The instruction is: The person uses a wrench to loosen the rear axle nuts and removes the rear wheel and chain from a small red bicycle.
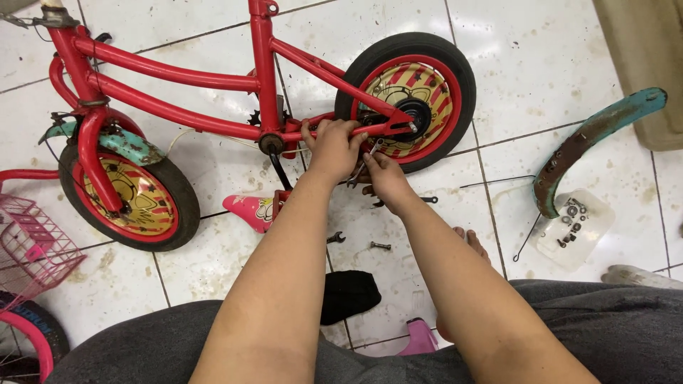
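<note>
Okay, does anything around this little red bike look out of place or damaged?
Yes. The bike stands upside down, its pink saddle on the floor. A rusty teal mudguard lies detached on the tiles beside a tray of nuts. The front mudguard looks rusty too.

White tiled floor (pixel 555 64), glossy, stained with brown smears, dark grout lines. Standing on it: a small red bicycle (pixel 178 92) on both tyres. Lying on it: a pink saddle (pixel 250 211) beside the front wheel; a small spanner (pixel 335 237) and a bolt (pixel 380 246) near each other; a black cloth (pixel 348 294); a teal, rusted mudguard (pixel 594 139); a clear plastic tray (pixel 573 227) of nuts and washers; a thin wire stay (pixel 496 182); a pink wire basket (pixel 32 245) at left.
</note>
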